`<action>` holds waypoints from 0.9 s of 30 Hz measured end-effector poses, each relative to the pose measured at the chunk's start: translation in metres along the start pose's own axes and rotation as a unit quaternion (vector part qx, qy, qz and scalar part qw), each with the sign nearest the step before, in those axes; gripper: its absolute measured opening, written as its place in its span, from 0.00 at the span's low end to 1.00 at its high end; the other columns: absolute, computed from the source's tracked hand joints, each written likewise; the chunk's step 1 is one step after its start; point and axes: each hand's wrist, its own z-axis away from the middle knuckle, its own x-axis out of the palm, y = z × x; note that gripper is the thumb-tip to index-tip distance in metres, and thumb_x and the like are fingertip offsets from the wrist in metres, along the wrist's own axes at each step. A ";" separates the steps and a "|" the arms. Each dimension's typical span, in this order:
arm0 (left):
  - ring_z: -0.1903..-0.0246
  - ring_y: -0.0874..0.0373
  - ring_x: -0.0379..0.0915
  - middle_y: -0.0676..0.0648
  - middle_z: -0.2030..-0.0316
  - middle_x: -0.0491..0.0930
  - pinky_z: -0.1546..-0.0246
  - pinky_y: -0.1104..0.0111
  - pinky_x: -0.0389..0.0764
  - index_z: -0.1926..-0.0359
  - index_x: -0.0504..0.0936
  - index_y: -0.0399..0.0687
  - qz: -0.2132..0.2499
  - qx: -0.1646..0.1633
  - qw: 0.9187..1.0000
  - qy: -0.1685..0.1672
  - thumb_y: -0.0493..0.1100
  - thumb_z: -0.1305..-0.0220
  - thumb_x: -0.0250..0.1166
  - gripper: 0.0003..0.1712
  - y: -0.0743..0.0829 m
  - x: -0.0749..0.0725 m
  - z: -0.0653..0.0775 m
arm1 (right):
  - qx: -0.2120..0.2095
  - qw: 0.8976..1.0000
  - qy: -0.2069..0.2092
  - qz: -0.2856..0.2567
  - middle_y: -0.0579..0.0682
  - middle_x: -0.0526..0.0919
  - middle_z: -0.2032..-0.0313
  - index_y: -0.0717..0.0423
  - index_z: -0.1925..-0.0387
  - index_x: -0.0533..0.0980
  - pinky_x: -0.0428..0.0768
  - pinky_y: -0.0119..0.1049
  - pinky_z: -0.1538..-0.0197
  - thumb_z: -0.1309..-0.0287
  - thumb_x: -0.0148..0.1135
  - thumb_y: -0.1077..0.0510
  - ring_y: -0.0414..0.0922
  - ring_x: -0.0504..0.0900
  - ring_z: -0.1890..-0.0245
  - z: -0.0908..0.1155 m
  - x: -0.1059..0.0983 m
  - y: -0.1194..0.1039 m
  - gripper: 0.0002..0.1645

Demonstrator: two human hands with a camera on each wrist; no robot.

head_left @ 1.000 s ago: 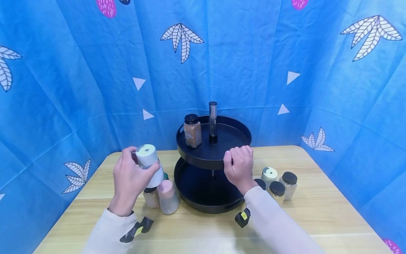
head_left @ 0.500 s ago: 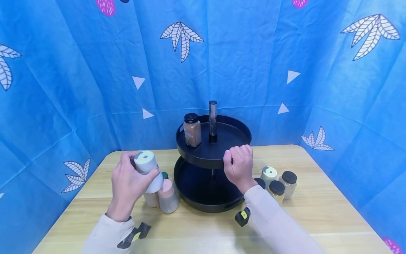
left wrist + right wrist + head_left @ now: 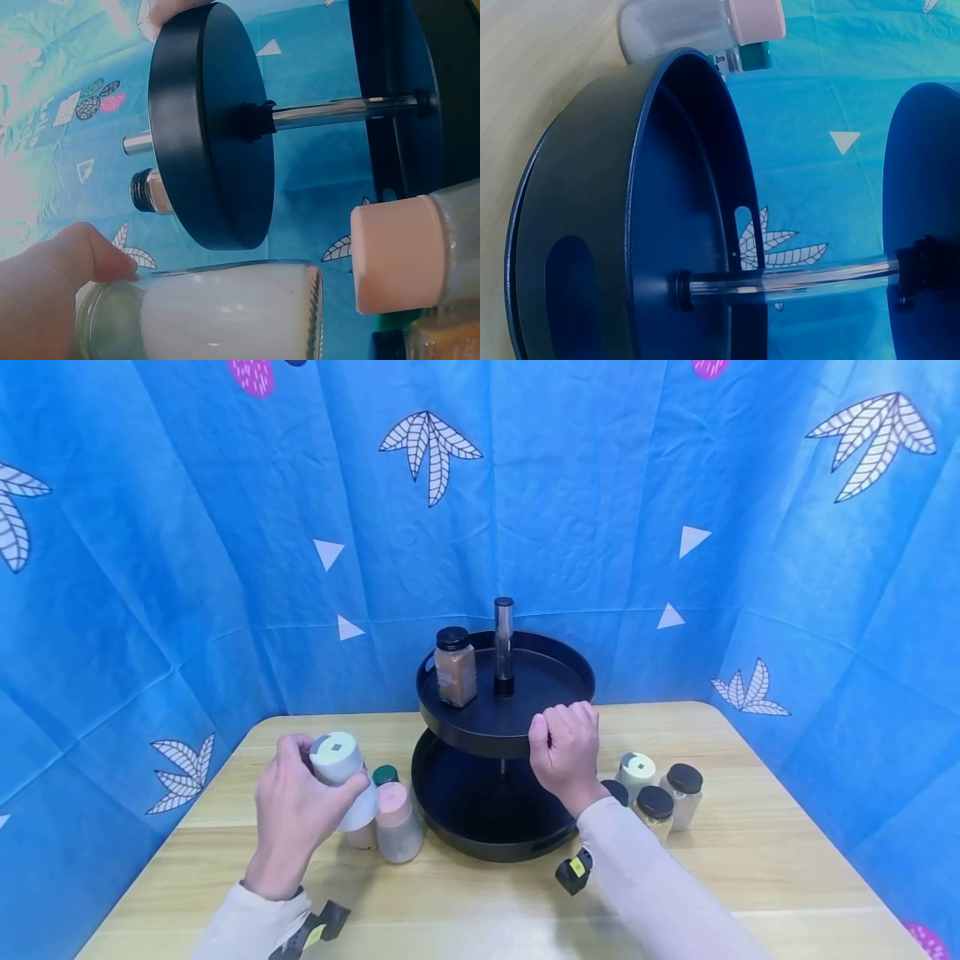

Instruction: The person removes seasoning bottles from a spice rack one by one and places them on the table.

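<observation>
My left hand (image 3: 296,810) grips a glass jar of white powder (image 3: 232,315) with a pale lid, fingers and thumb around its upper part. In the head view this jar overlaps the jars standing behind it. Just to its right stands a pink-lidded jar (image 3: 400,839), with a green-lidded jar (image 3: 386,774) behind. My right hand (image 3: 567,752) is curled at the front right rim of the upper tray of a black two-tier stand (image 3: 480,743); its fingertips are hidden. On that tray sits a square jar of brown spice (image 3: 456,678) with a black lid.
At the right of the stand several jars are grouped, among them a black-lidded jar (image 3: 682,797) and a pale-lidded one (image 3: 636,772). The lower tray (image 3: 487,852) rests on the wooden table (image 3: 465,918). A blue patterned cloth (image 3: 570,510) hangs behind and on both sides.
My left hand has come down and slightly left with the white-powder jar, uncovering more of the green-lidded jar. My right hand and the stand have stayed in place.
</observation>
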 end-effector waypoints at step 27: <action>0.67 0.40 0.72 0.35 0.67 0.75 0.68 0.47 0.77 0.58 0.66 0.36 -0.032 -0.042 0.997 -0.050 0.48 0.61 0.74 0.35 -0.023 0.011 0.030 | -0.001 1.000 0.007 -0.003 0.50 0.59 0.91 0.57 0.91 0.59 0.64 0.46 0.73 0.43 0.43 0.59 0.50 0.61 0.84 0.000 0.000 0.001 0.22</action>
